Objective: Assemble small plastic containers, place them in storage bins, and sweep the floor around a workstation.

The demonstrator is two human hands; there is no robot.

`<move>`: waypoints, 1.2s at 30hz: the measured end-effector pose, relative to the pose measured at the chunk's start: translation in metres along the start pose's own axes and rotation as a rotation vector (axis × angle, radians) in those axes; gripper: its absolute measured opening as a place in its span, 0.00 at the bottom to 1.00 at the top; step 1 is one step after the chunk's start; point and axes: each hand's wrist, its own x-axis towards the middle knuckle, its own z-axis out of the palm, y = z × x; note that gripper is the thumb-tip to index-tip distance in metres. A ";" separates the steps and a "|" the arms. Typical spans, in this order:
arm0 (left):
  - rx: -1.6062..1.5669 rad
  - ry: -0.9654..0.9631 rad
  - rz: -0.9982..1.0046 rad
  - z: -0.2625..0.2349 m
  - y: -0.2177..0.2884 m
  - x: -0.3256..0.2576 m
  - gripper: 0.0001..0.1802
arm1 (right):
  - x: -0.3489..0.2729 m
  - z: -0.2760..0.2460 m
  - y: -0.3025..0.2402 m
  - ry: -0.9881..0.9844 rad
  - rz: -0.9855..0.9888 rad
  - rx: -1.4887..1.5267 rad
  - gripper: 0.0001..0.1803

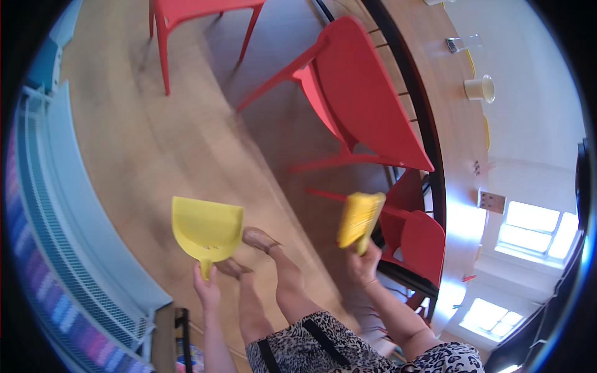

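A yellow dustpan (208, 227) hangs over the wooden floor, its handle gripped in my left hand (206, 285). A few small dark bits lie in the pan near the handle. To the right, my right hand (364, 264) is wrapped round the handle of a yellow hand brush (360, 219), which is raised with its bristles up and slightly blurred. Brush and dustpan are well apart. My feet stand on the floor between them.
Red chairs (364, 87) stand ahead and to the right, along a long wooden table (457, 124). A cream cup (479, 89) and a clear glass (465, 43) are on that table. A pale blue shelf unit (81, 174) with a mesh front runs along the left.
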 end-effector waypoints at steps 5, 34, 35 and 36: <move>0.192 -0.089 0.017 -0.060 0.097 0.006 0.23 | 0.097 -0.062 -0.095 0.424 0.313 0.586 0.17; 0.411 -0.616 0.378 0.030 0.499 0.350 0.24 | 0.141 -0.049 -0.159 0.838 1.206 0.765 0.04; 0.425 -0.663 0.377 0.038 0.504 0.361 0.24 | 0.123 -0.050 -0.159 0.867 1.228 0.768 0.04; 0.443 -0.694 0.380 0.045 0.507 0.370 0.24 | 0.102 -0.049 -0.158 0.897 1.231 0.727 0.03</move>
